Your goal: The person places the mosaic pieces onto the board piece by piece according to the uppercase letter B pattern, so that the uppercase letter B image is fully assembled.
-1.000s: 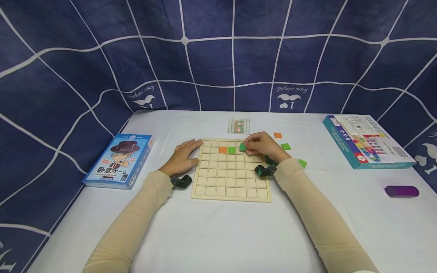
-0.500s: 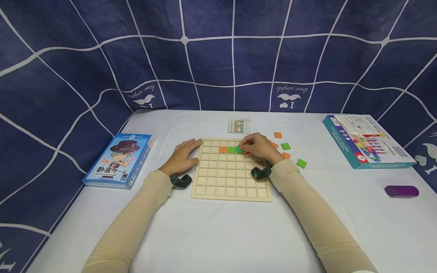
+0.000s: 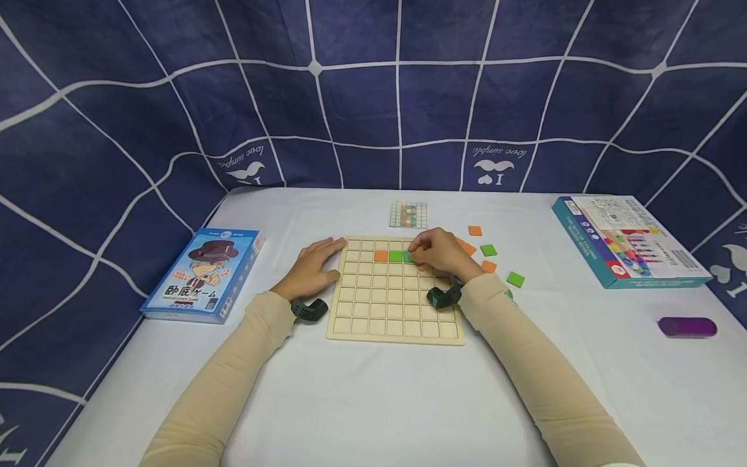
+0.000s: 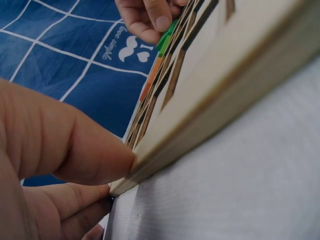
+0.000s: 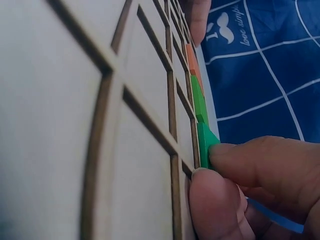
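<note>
A wooden grid board [image 3: 378, 310] lies on the white table. In its second row from the back sit an orange tile [image 3: 381, 256] and a light green tile [image 3: 395, 256], side by side. Beside them is a darker green tile [image 5: 204, 142], pinched by the thumb and a finger of my right hand [image 3: 440, 251]; the fingers partly cover it, and it looks slightly tilted in the left wrist view. My left hand [image 3: 312, 269] rests at the board's left edge with fingers extended, its thumb [image 4: 95, 150] touching the rim.
Behind the board lies a small pattern card [image 3: 408, 215]. Loose orange [image 3: 475, 231] and green tiles [image 3: 515, 279] are scattered right of the board. A blue game box [image 3: 204, 275] stands left, a teal box [image 3: 627, 243] right, near a purple cylinder [image 3: 687, 327].
My right hand has shifted slightly left and lowered the darker green tile into place beside the light green one. The left hand has stayed still.
</note>
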Demonstrator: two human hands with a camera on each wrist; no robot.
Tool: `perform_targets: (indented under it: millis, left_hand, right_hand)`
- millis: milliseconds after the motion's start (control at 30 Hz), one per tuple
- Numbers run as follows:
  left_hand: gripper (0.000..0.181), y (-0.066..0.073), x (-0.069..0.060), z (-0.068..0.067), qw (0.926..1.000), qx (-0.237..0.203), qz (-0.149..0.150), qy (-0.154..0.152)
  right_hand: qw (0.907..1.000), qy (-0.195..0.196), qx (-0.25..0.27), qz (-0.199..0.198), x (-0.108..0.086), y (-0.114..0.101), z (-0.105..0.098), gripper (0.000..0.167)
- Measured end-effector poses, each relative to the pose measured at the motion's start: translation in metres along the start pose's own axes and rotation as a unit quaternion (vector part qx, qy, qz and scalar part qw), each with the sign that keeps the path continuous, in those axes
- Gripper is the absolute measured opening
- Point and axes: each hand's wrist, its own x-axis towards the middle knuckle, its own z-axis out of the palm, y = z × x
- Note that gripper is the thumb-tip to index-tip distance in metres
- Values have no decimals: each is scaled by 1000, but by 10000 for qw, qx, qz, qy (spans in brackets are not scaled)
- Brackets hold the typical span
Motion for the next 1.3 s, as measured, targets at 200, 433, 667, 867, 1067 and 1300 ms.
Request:
perform_targets:
  millis: [200,433,667,867,1067,1300]
  left_hand:
    - [77,0,0,1,10000,-9,-12,36]
    - [77,0,0,1,10000,-22,-26,33]
    - [77,-1,0,1,10000,-41,-26,21]
    - [77,0,0,1,10000,-33,-24,9]
    - [78,0,-1,1,10000,-13,-15,3]
    - [78,1,-1,0,10000,-4,-31,18]
  right_hand:
    - [9999,-15,-110,-2,-2,-1,-1,12]
    - [9994,-227,262,79,-4,4,-6,21]
    - [9930,-672,951,-194,-10,16,-21,28]
    - [9833,-819,1598,-281,-20,30,-38,38]
    - [9879,-394,1470,-296,-33,42,-57,43]
    - [9895,-1,1444,-91,-46,58,-80,44]
